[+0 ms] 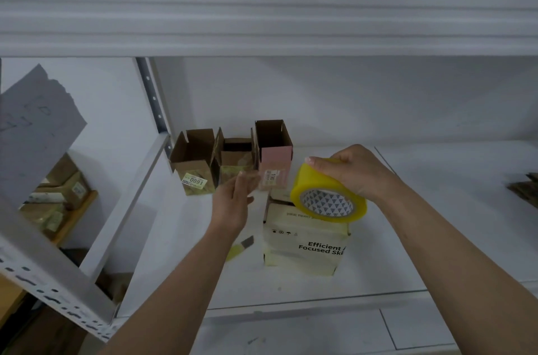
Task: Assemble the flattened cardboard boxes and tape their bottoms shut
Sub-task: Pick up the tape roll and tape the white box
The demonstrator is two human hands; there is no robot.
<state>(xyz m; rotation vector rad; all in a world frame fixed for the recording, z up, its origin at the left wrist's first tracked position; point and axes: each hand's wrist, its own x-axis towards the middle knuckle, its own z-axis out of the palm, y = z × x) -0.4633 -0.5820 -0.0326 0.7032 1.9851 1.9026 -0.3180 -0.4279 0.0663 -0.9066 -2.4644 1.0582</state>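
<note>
On a white shelf (407,238), under another shelf board (262,5). Three small open boxes in a row at the far side, openings up: brown box (193,162) on the left with a yellow label 0091, middle box (234,157) just beside it, pink box (275,161) on the right, touching the middle one. Nearer, right of centre, a white box (302,244) with black print "Efficient" and "Focused", standing with yellowish tape on its sides. Left hand (233,200) reaching toward the row, fingers straight and relaxed, holding nothing, fingertips (246,180) blurred in front of the middle box; touching or not, cannot tell. Right hand (352,171) gripping a yellow tape roll (329,194) from above, thumb and fingers curled round the rim, roll tilted, white patterned core facing near. Roll held just above the far top edge of the white box, beside the pink box; contact with the white box not clear. A small yellow and grey object (243,245), maybe a cutter, lying on the shelf under the left forearm, left of the white box. At the far left, a grey sheet (35,127) hanging on the rack post (154,98), and behind it more brown boxes (61,194), blurred. At the right edge, some flat cardboard (525,189), only partly in view.
</note>
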